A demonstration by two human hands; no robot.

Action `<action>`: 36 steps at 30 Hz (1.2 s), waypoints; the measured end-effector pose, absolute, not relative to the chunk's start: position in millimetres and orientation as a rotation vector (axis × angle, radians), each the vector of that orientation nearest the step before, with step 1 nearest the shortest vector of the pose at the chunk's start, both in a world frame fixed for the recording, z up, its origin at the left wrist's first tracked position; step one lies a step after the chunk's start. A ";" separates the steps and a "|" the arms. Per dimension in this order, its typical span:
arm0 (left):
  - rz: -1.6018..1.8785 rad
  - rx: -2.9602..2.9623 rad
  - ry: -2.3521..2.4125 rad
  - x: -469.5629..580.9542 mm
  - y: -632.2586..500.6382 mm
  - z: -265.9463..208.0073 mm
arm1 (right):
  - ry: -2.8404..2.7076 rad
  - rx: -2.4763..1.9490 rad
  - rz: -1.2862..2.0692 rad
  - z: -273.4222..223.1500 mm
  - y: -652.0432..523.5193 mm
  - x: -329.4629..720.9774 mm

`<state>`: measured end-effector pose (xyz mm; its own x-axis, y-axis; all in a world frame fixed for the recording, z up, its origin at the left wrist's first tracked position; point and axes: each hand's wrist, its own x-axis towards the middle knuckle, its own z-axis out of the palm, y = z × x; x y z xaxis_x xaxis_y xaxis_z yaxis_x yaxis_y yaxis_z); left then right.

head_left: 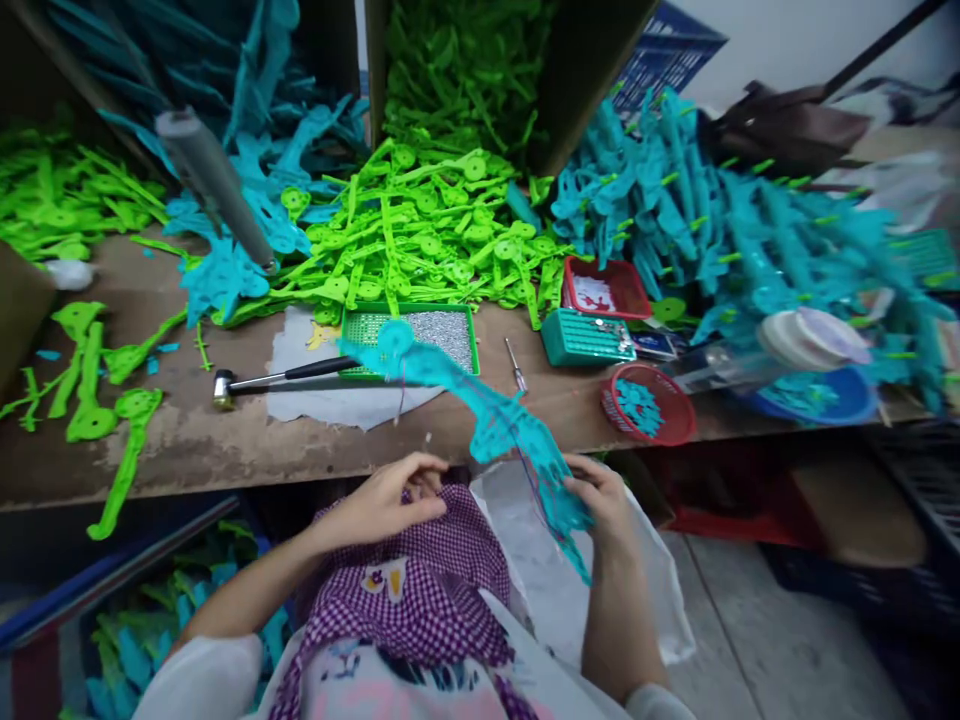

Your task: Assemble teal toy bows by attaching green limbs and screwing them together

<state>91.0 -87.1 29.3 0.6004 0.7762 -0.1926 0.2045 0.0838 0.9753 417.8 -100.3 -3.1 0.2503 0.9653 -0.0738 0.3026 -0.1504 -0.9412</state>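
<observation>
My right hand (pixel 606 505) grips the lower end of a long, flat blue plastic piece (pixel 499 415) by its finger-like tips. The piece slants up and left over the table edge, its rounded end above a green basket (pixel 409 375). Thin dark and reddish lines run along it, perhaps wires. Over the purple checked apron (pixel 420 590), my left hand (pixel 394 500) is apart from the piece, its thumb and forefinger separated and the other fingers loosely curled. Nothing shows in it. A black-handled hammer (pixel 289 376) and a screwdriver (pixel 516 366) lie on the table (pixel 202 440).
Green plastic parts (pixel 442 230) are heaped at the back, with blue parts (pixel 637 190) piled to the right. Small silvery pieces (pixel 442 335) fill half the green basket. A teal box (pixel 585 338), red basket (pixel 649 405) and blue bowl (pixel 817 395) stand on the right. A grey post (pixel 214 185) rises at left.
</observation>
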 end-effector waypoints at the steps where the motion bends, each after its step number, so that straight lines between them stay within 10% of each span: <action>1: 0.515 1.443 0.873 103.9 -77.2 22.5 | -1.056 -1.622 0.921 -6.3 -94.9 402.9; 36: 0.995 1.385 1.062 124.3 41.7 -54.9 | -1.609 -1.714 0.605 -7.3 85.1 344.6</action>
